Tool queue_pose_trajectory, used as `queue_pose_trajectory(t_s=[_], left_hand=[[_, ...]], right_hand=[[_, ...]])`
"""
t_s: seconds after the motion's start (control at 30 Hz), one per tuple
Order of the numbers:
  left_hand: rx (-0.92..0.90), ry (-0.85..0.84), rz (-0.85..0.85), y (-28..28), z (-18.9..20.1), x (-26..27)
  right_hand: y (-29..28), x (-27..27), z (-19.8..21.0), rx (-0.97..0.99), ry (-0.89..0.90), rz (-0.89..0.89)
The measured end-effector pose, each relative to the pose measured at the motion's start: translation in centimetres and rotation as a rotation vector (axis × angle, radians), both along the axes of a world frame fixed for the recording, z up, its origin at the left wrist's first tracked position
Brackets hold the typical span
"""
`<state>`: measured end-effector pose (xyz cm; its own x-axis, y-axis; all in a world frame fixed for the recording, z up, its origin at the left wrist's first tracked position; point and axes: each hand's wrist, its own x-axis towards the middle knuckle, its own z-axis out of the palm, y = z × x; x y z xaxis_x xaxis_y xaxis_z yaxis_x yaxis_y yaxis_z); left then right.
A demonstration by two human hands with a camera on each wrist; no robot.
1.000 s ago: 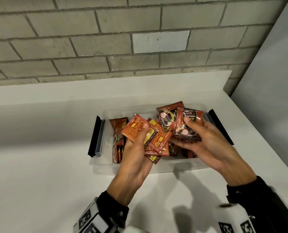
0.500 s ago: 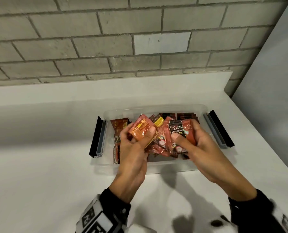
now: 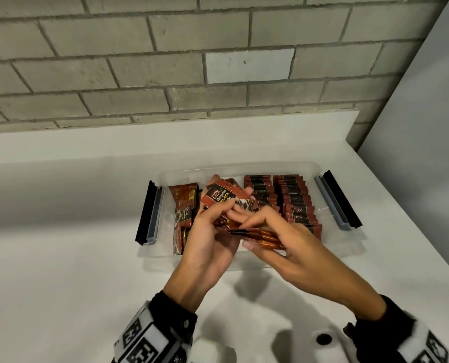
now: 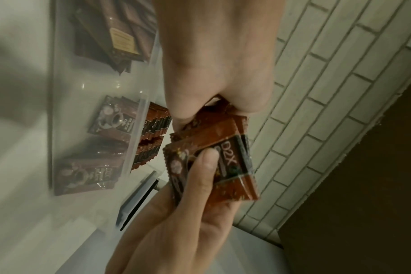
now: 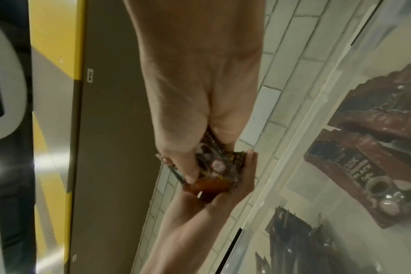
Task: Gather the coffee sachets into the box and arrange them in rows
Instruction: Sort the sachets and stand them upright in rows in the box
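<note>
Two hands square up a bundle of coffee sachets (image 3: 224,199) above the clear box (image 3: 307,167).

Left hand (image 3: 207,244) clasps the bundle, thumb across its printed face; right hand (image 3: 291,247) pinches the edges at 3 o'clock. Filed rows (image 3: 291,200) stand toward 2 o'clock, loose sachets (image 3: 185,205) at 9 o'clock (none visible outside the box). Best practice, arguably: align edges flush, then slot the bundle upright beside the rows on the white counter (image 3: 61,258).

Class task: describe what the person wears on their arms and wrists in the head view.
Both hands are bare, left hand and right hand. Dark sleeves reach the wrists. Each wrist carries a white band printed with black square marker patterns.
</note>
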<state>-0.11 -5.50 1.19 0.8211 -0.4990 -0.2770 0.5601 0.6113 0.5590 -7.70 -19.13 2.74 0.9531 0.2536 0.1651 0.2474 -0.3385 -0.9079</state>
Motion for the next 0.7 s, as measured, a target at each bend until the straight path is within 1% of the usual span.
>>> queue_pose_trajectory(t_s=[0.07,0.13,0.23,0.27,0.3,0.4,0.53,0.7], left_hand=[[-0.028,-0.008,-0.012,0.0,-0.1,0.0],[-0.017,-0.056,0.017,-0.3,0.2,-0.2],[-0.010,-0.085,0.068,-0.4,0.7,-0.4],[-0.005,-0.091,0.072,-0.4,0.7,-0.4],[0.006,-0.104,0.076,-0.3,0.8,-0.4],[0.078,-0.158,0.061,-0.2,0.9,-0.6],[0.174,-0.177,-0.040,-0.2,1.2,-0.8],[0.319,-0.203,-0.136,0.1,1.6,-1.0]], right_hand=[[-0.6,-0.1,-0.2,0.122,0.034,0.008],[-0.9,-0.2,-0.3,0.284,0.045,-0.078],[-1.3,0.4,-1.0,0.842,0.161,-0.206],[-1.5,0.6,-1.1,0.949,0.183,-0.244],[-1.6,0.7,-0.9,0.979,0.194,-0.284],[-2.1,1.2,-0.3,0.921,0.221,-0.357],[-2.8,1.7,0.3,0.841,0.300,-0.364],[-3.4,2.3,1.1,0.587,0.441,-0.306]])
